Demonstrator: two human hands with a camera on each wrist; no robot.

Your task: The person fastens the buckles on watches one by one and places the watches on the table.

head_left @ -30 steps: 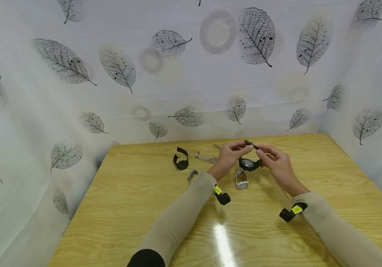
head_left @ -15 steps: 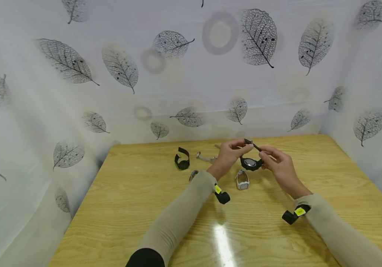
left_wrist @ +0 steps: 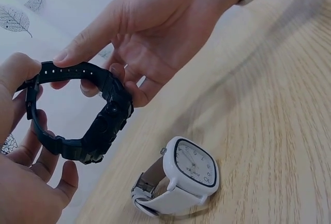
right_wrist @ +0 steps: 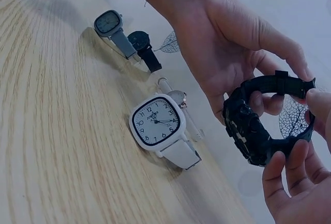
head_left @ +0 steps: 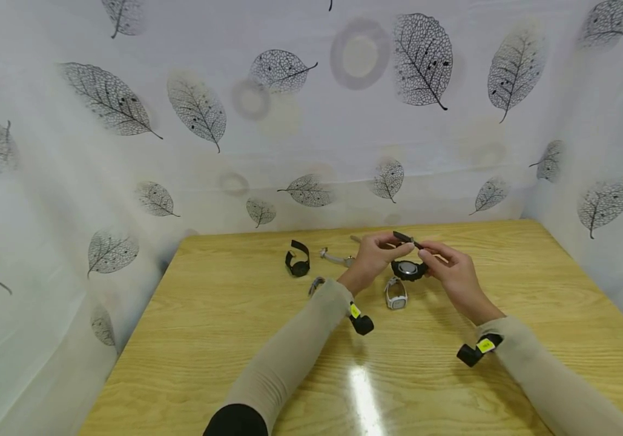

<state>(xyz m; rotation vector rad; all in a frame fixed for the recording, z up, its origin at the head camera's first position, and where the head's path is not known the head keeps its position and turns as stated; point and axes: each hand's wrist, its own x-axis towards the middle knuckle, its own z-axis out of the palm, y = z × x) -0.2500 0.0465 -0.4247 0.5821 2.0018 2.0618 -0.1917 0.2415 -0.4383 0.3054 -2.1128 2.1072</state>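
A chunky black sports watch (head_left: 407, 270) is held up over the table between both hands, face toward me. Its strap bends into a loop, the two ends meeting at the thumbs. My left hand (head_left: 371, 259) pinches one strap end, thumb near the buckle in the left wrist view. On the other end, my right hand (head_left: 455, 275) pinches the strap (left_wrist: 67, 73) that has a row of holes; its other fingers curl behind the watch case (right_wrist: 245, 125). A white square-faced watch (right_wrist: 156, 122) sits on the table just below the hands.
Left of the hands lie a black round watch (head_left: 299, 267), a slim light-banded watch (head_left: 335, 258) and a grey watch (head_left: 315, 284), partly hidden by the left arm. A leaf-patterned curtain (head_left: 311, 139) stands behind the wooden table (head_left: 207, 351).
My right hand has shifted slightly right, then back left toward my left hand. The strap ends at the fingertips have dipped a little and tilted; both hands still hold the black watch.
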